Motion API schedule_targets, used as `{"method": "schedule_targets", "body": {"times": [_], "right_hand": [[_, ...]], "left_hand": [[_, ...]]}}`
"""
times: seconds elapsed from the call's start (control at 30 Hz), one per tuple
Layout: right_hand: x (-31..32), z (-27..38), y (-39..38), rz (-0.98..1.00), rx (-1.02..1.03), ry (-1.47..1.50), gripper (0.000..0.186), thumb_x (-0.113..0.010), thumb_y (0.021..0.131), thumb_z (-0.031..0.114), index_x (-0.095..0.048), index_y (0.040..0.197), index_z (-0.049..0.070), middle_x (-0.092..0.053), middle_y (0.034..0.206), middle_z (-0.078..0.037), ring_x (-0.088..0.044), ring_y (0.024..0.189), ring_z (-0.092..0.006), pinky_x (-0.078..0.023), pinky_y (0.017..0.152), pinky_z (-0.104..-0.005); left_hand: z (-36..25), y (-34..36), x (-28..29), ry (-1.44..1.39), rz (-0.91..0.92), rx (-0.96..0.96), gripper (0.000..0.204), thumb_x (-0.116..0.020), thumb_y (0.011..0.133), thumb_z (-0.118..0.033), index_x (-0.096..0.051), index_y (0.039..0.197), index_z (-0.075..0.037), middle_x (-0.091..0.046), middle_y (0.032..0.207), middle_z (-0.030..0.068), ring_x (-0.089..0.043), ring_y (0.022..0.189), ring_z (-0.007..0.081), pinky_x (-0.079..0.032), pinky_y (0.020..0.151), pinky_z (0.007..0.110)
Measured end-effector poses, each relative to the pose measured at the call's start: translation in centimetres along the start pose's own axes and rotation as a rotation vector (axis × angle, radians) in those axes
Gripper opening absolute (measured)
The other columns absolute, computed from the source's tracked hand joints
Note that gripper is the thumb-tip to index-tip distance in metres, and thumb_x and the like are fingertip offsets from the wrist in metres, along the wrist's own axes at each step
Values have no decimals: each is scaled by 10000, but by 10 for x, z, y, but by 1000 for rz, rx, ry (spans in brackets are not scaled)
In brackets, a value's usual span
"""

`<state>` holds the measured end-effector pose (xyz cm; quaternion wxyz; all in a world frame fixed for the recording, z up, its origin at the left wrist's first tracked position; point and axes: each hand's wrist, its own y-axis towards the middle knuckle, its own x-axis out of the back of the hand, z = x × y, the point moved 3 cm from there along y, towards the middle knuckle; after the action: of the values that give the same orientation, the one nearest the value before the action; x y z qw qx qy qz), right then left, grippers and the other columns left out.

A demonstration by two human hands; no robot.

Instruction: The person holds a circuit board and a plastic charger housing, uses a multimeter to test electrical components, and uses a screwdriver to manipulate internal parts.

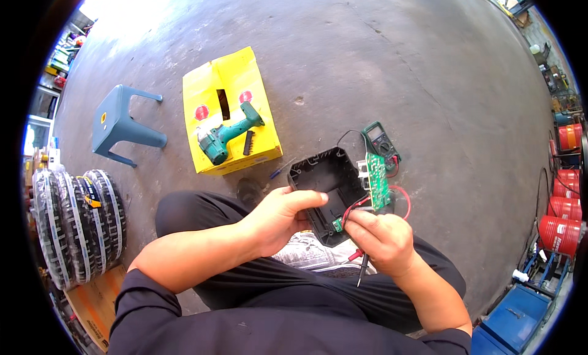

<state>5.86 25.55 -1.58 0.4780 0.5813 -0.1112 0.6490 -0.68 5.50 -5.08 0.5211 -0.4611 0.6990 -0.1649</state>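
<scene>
My left hand [278,217] grips the near left wall of an open black plastic housing [334,174], thumb over the rim. A green circuit board [377,182] stands on edge at the housing's right side, its lower end at the closed fingers of my right hand [384,241]. Red and black wires lead from there to a small green board [337,224] inside the housing's near end. Below my right hand stick out a red test probe [355,255] and a black test probe [362,270]; whether its fingers grip them is hidden.
A multimeter [381,140] lies on the floor beyond the board. A teal cordless tool [229,134] and a black strip [248,143] rest on a yellow box [229,73]. A blue stool [122,122] and wrapped tyres [79,226] are left; red drums [560,232] right.
</scene>
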Motion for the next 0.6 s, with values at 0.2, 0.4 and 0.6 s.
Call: {"method": "schedule_targets", "body": {"times": [0.2, 0.4, 0.6], "right_hand": [[-1, -35, -45, -192, -246, 182, 281, -787, 753, -15, -713, 1015, 55, -711, 902, -109, -678, 710, -263, -560, 627, -359], [-45, -120, -77, -3, -1276, 1064, 301, -534, 1060, 278, -673, 978, 23, -616, 728, -13, -337, 458, -12, -255, 416, -216], [-118, -166, -107, 74, -1700, 890, 365, -550, 1033, 372, -684, 995, 35, -617, 736, -4, -338, 486, -28, -240, 406, -220]], "left_hand": [[-5, 7, 48, 23, -273, -141, 214, -651, 866, -74, -631, 1072, -21, -708, 1002, 81, -693, 909, 207, -538, 873, 417], [-27, 19, 60, 71, -398, -308, 285, -684, 843, -55, -575, 1104, -36, -662, 1003, 37, -651, 881, 153, -520, 835, 322], [-23, 29, 65, 125, -467, -320, 257, -656, 891, -100, -600, 1136, -46, -679, 1029, 55, -661, 951, 184, -522, 895, 376]]}}
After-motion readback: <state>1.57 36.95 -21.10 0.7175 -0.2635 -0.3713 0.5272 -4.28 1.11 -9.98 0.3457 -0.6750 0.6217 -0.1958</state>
